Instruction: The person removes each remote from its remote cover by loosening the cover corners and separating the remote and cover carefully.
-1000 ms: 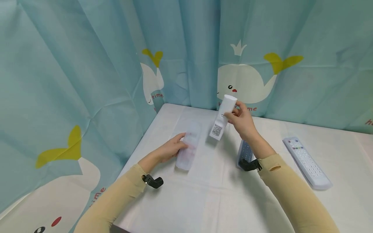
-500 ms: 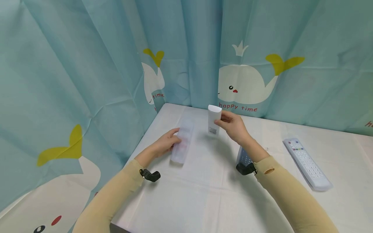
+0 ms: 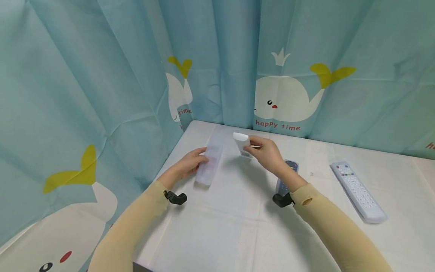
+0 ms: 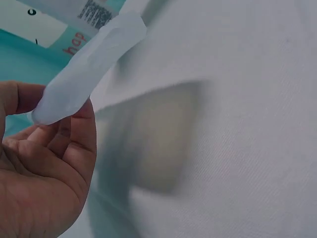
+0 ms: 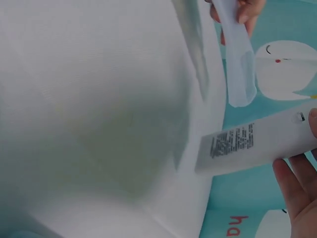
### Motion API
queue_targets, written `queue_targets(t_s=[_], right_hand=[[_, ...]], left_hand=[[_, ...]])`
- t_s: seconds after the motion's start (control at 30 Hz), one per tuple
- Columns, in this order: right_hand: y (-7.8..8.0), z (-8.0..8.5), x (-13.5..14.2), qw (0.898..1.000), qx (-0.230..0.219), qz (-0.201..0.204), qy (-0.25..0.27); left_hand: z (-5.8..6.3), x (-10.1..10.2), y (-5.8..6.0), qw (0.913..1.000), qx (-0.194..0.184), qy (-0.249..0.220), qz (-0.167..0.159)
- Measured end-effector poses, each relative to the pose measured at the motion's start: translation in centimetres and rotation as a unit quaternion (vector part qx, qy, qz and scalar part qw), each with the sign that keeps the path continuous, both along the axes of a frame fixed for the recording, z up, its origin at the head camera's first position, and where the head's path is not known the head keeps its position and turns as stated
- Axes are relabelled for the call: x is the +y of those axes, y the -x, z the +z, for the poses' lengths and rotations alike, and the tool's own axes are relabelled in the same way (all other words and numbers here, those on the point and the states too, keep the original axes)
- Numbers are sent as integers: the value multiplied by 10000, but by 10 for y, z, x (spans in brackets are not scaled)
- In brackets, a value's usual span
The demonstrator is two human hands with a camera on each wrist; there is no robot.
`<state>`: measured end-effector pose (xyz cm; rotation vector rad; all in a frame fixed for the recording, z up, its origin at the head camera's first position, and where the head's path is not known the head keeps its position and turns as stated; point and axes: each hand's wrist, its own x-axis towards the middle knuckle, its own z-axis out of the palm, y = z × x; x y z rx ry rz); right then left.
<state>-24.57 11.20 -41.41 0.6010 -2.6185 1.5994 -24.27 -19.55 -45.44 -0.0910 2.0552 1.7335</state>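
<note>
My left hand [image 3: 190,162] pinches a translucent, pale remote control cover [image 3: 209,162] by its side, just above the table at the far left. In the left wrist view the cover [image 4: 94,64] looks soft and slightly bent between thumb and fingers. My right hand [image 3: 266,153] grips a white remote control [image 3: 242,142], tilted up above the table. Its back, with a printed label, faces the camera in the right wrist view, where the remote [image 5: 257,141] points toward the cover [image 5: 241,69]. The two are apart. The remote's button side is hidden.
A dark remote control [image 3: 291,165] lies partly behind my right forearm. Farther right, a white remote control [image 3: 358,192] with a pale cover lies on the white-clothed table [image 3: 217,230]. Blue whale-print curtains [image 3: 234,64] border the back and left edges.
The white remote has moved left and away from me, tilting so that less of its back shows in the head view. The cover has shifted slightly left and away, still in my left hand.
</note>
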Motion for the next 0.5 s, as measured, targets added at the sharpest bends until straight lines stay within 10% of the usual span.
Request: queue_targets(t_s=[0.5], right_hand=[[1, -24, -12, 9833, 1340, 634, -1052]], left_hand=[[-7, 2, 15, 9995, -201, 214, 154]])
